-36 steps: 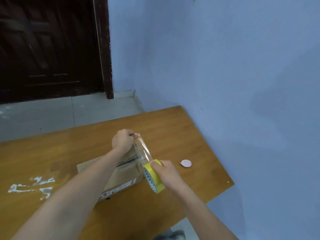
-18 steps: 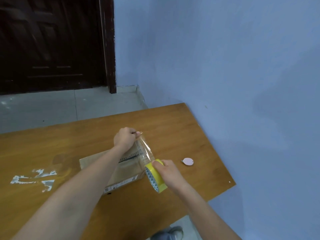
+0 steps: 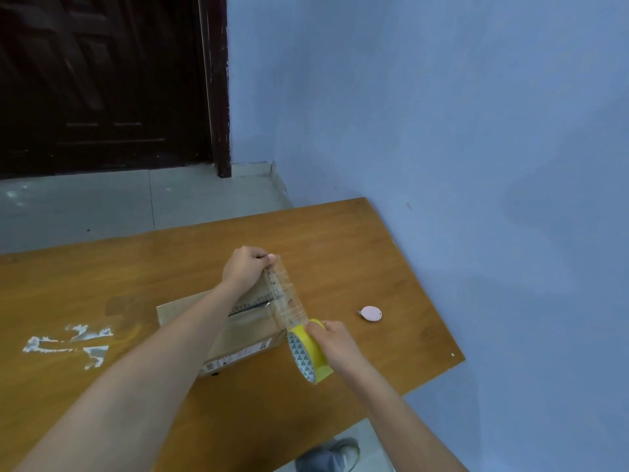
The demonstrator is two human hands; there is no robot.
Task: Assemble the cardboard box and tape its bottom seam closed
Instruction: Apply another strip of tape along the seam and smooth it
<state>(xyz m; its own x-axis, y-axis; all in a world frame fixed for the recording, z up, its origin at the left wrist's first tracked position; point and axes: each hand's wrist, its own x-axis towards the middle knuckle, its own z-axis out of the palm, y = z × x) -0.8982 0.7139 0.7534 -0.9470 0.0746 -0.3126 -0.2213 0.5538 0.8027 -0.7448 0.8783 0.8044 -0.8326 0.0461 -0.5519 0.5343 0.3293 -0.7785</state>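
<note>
1. Pale blue painted wall [image 3: 442, 114], filling the right and upper right of the frame; the surface is pushed against it.
2. Dark brown panelled wooden door [image 3: 102, 80], upper left, shut, above a grey tiled floor [image 3: 102, 206].
3. Orange-brown wooden surface [image 3: 340, 233], spanning the lower half; white scraped patches [image 3: 68, 342] mark it at lower left.
4. Flat brown cardboard box [image 3: 245, 335], lower centre, resting on the surface with its printed label edge toward the viewer. It appears set seam-up so the tape can be laid across it, though the left forearm hides most of the seam.
5. Left hand [image 3: 245, 270], centre of frame, its grip pinching the free end of the tape beyond the box's far edge, probably to anchor it.
6. Right hand [image 3: 335, 342], right of the box, its grip wrapped round the roll, drawn back to keep the strip taut.
7. Yellow roll of clear packing tape [image 3: 308, 352], at the box's near right corner.
8. Clear strip of tape [image 3: 284, 294], stretched between both hands above the box top; contact with the cardboard cannot be judged.
9. Small pale pink oval object [image 3: 371, 313], lying right of the hands on the surface; its purpose is unclear.
</note>
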